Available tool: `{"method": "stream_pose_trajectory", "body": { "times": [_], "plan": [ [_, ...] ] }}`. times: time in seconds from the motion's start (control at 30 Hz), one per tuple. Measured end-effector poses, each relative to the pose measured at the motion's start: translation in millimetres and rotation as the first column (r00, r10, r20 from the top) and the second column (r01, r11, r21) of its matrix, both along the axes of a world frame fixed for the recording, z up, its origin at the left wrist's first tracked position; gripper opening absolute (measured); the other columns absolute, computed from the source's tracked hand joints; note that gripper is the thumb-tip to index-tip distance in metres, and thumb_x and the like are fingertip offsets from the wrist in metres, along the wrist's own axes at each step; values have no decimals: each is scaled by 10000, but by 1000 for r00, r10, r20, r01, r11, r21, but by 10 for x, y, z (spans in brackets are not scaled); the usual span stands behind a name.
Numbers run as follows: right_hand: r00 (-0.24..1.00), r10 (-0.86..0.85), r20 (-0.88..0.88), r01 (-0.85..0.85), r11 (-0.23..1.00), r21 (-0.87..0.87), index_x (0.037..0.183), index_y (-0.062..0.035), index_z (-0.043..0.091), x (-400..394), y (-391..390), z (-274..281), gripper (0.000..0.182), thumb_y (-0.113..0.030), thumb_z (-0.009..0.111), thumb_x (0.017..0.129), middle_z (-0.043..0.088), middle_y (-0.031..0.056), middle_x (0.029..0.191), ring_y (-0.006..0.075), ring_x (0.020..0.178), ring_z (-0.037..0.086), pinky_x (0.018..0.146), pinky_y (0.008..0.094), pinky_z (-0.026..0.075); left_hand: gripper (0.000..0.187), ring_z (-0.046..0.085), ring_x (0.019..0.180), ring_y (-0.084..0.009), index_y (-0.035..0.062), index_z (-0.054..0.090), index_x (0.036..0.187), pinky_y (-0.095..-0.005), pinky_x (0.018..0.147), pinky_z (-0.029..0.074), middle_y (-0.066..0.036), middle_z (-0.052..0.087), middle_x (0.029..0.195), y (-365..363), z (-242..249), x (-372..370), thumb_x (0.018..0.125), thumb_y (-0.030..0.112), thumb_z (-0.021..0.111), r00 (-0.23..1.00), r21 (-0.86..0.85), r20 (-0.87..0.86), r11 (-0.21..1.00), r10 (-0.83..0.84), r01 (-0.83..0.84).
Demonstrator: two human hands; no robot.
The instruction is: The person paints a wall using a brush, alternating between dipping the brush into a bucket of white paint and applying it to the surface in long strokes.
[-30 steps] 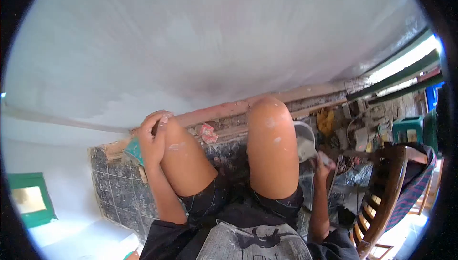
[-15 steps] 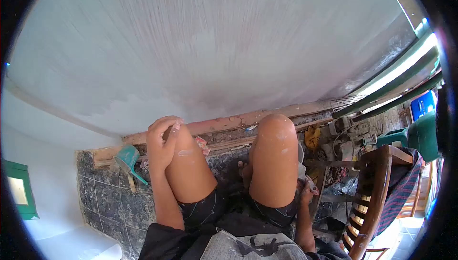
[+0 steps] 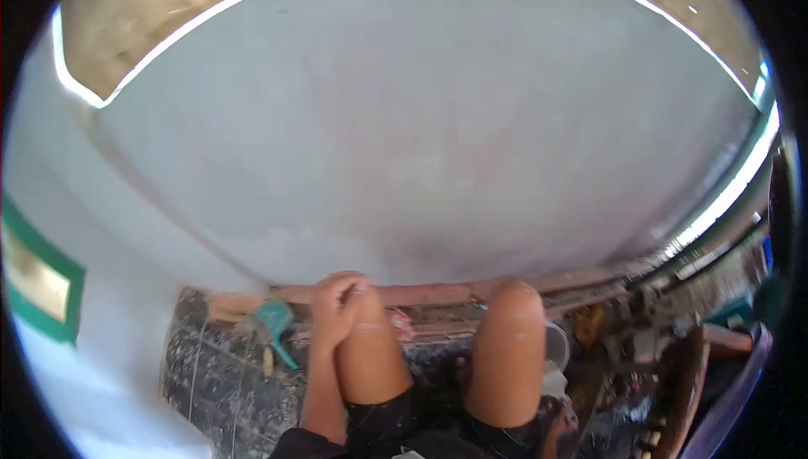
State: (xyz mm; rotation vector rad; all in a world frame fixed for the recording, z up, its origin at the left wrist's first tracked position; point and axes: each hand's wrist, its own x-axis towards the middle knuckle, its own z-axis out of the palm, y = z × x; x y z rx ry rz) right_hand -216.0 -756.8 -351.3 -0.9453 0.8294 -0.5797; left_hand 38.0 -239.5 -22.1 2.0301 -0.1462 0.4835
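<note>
My left hand [image 3: 338, 301] rests on my left knee, its fingers curled over the kneecap. Low on the right, beside my right thigh, my right hand [image 3: 562, 419] is partly hidden and blurred; whether it holds anything cannot be made out. A grey-white bucket [image 3: 556, 346] stands just beyond my right leg, partly behind it. In front of both knees rises a broad wall [image 3: 421, 148] with a pale, patchy, whitish-grey surface.
On the dark tiled floor [image 3: 210, 375] at left lies a green dipper [image 3: 274, 319] with its handle towards me. A red packet [image 3: 401, 324] lies between my knees near the wall's base. A wooden chair [image 3: 692, 392] stands at right; a green-framed window [image 3: 42, 282] is at left.
The view has tilted up, so more of the wall's top shows and my legs sit lower in the frame. My left hand stays on the knee.
</note>
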Motion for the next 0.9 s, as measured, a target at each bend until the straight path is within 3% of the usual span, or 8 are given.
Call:
{"method": "stream_pose_trajectory", "body": {
  "times": [0.03, 0.17, 0.37, 0.57, 0.9],
  "plan": [
    [999, 9, 38, -9, 1000, 9, 1109, 9, 570, -29, -172, -380, 254, -107, 595, 885, 631, 124, 955, 221, 761, 646, 668, 330, 557, 140, 635, 872, -286, -13, 668, 878, -365, 794, 485, -151, 676, 892, 6, -11, -15, 804, 92, 612, 1000, 26, 10, 1000, 9, -9],
    [994, 100, -53, -102, 994, -42, 1109, 9, 571, 897, 308, 358, 254, -107, 596, 885, 631, 123, 960, 222, 774, 642, 675, 329, 554, 140, 646, 827, -276, 0, 671, 904, -349, 759, 496, -140, 679, 885, -14, 92, 11, 813, 87, 610, 999, 71, 32, 997, -26, 24],
    [938, 347, -11, -346, 932, -106, 1110, 9, 573, 2087, 827, 831, 255, -107, 597, 884, 630, 122, 969, 222, 793, 636, 686, 328, 551, 139, 650, 842, -264, 2, 670, 920, -348, 780, 492, -139, 678, 905, -56, 154, -4, 834, 92, 609, 998, 56, -44, 998, -40, 43],
    [839, 540, 59, -525, 834, -171, 1110, 8, 574, 2932, 1404, 1210, 255, -108, 598, 884, 629, 121, 977, 223, 813, 630, 696, 327, 547, 167, 638, 870, -300, 20, 669, 916, -367, 783, 490, -139, 676, 908, -32, 183, -9, 851, 157, 599, 997, 109, 52, 993, -60, 54],
    [740, 666, 90, -641, 740, -204, 1110, 8, 577, 3391, 2172, 1576, 255, -108, 600, 883, 627, 120, 991, 225, 845, 621, 713, 325, 541, 166, 652, 851, -278, 25, 667, 934, -341, 771, 497, -131, 682, 899, 14, 115, -43, 828, 133, 597, 998, 88, 54, 996, -36, 31]
  ]
}}
